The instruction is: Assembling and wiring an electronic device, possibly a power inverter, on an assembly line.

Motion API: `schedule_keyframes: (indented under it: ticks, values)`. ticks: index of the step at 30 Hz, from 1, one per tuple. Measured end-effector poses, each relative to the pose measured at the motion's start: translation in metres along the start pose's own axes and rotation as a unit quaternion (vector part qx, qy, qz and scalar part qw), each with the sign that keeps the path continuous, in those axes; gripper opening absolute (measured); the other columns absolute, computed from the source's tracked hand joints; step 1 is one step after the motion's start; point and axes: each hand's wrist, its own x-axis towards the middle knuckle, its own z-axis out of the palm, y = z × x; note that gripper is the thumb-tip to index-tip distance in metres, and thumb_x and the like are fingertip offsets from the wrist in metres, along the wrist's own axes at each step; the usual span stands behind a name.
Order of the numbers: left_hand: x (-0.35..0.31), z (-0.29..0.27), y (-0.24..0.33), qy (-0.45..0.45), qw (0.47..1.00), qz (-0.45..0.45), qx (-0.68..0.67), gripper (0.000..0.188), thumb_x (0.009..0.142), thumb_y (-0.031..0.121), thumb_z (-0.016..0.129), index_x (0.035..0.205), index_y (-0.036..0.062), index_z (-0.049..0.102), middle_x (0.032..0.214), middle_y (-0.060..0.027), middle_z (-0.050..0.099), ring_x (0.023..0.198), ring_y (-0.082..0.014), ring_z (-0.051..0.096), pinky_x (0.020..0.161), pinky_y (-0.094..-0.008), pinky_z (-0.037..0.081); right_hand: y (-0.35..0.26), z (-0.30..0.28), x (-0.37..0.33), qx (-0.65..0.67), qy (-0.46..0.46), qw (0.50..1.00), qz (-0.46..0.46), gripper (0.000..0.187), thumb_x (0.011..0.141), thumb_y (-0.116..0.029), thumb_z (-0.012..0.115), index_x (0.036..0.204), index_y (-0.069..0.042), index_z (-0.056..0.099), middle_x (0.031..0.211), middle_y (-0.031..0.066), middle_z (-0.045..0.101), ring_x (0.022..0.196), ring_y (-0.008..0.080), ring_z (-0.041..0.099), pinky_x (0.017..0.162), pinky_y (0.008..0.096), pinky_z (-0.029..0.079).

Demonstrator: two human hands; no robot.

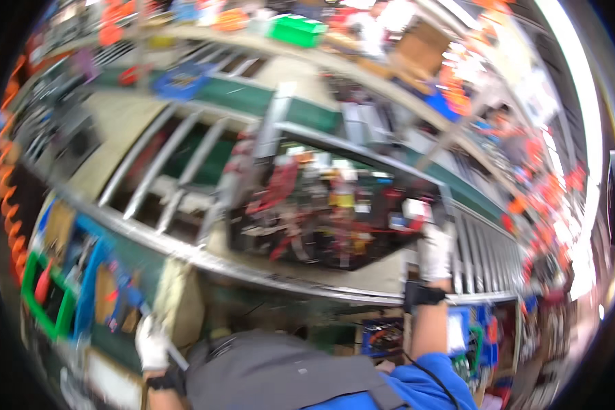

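A black open housing [307, 254] packed with red, yellow and white wiring and parts lies on the roller conveyor [239, 273]. My right hand [435, 254], in a white glove, reaches to its right end. Blur smears those fingers, so their grip does not show; a small white and red part [415, 209] is beside the fingertips. At lower left, my gloved left hand [152, 343] is closed around a thin grey rod-like tool [178, 358]. Blue-handled pliers [124, 290] lie just beyond that hand.
Green [63, 321] and blue [92, 273] bins with tools stand at the left. Bare metal rollers [178, 174] flank the housing. An orange coiled hose [8, 178] hangs far left. Across the back runs a second line with a green box [297, 30]; another person [509, 133] is at far right.
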Motion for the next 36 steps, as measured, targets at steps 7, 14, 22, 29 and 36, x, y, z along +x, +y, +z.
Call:
schedule_keyframes:
  ticks: [7, 14, 22, 29, 36]
  values:
    - [0.005, 0.004, 0.015, -0.014, 0.991, -0.134, -0.014, 0.031, 0.090, 0.039, 0.064, 0.092, 0.0088, 0.058, 0.076, -0.0005, 0.054, 0.061, -0.0100, 0.051, 0.054, -0.0230, 0.045, 0.005, 0.011, 0.006, 0.108, 0.002, 0.982, -0.154, 0.059, 0.076, 0.004, 0.051, 0.134, -0.004, 0.045, 0.121, 0.0083, 0.058, 0.107, 0.0167, 0.055, 0.096, 0.0296, 0.043]
    - [0.061, -0.049, 0.025, 0.054, 0.913, -0.401, 0.059, 0.045, 0.064, 0.070, 0.074, 0.058, 0.0321, 0.051, 0.054, 0.0147, 0.039, 0.044, -0.0046, 0.036, 0.040, -0.0228, 0.031, -0.008, 0.013, 0.003, 0.231, -0.012, 0.967, -0.112, 0.090, 0.073, 0.003, 0.060, 0.152, -0.010, 0.019, 0.144, 0.0144, 0.038, 0.129, 0.0218, 0.040, 0.103, 0.0308, 0.038]
    - [0.059, -0.004, 0.019, -0.031, 0.960, -0.147, 0.234, 0.039, 0.080, 0.051, 0.071, 0.093, 0.0135, 0.069, 0.089, -0.0045, 0.065, 0.077, -0.0154, 0.062, 0.063, -0.0286, 0.053, 0.007, 0.018, -0.101, 0.093, 0.168, 0.940, -0.280, 0.044, 0.076, 0.000, 0.066, 0.118, 0.006, 0.052, 0.118, 0.0231, 0.057, 0.103, 0.0320, 0.061, 0.091, 0.0384, 0.049]
    - [-0.001, 0.007, 0.005, -0.050, 0.838, 0.133, 0.526, 0.021, 0.093, 0.007, 0.051, 0.112, -0.0025, 0.052, 0.108, -0.0164, 0.058, 0.101, -0.0303, 0.058, 0.093, -0.0439, 0.049, 0.024, 0.147, -0.183, 0.070, -0.584, 0.809, 0.007, 0.039, 0.091, -0.029, 0.059, 0.119, -0.002, 0.060, 0.114, 0.0181, 0.063, 0.108, 0.0281, 0.061, 0.094, 0.0358, 0.047]
    - [0.021, 0.005, -0.016, 0.055, 0.983, -0.011, -0.177, 0.015, 0.089, -0.003, 0.051, 0.104, -0.0020, 0.049, 0.103, -0.0221, 0.056, 0.101, -0.0400, 0.057, 0.096, -0.0610, 0.045, 0.032, 0.303, -0.291, -0.020, -0.727, 0.686, -0.018, 0.055, 0.096, -0.040, 0.050, 0.132, 0.002, 0.047, 0.126, 0.0204, 0.057, 0.117, 0.0303, 0.055, 0.096, 0.0359, 0.045]
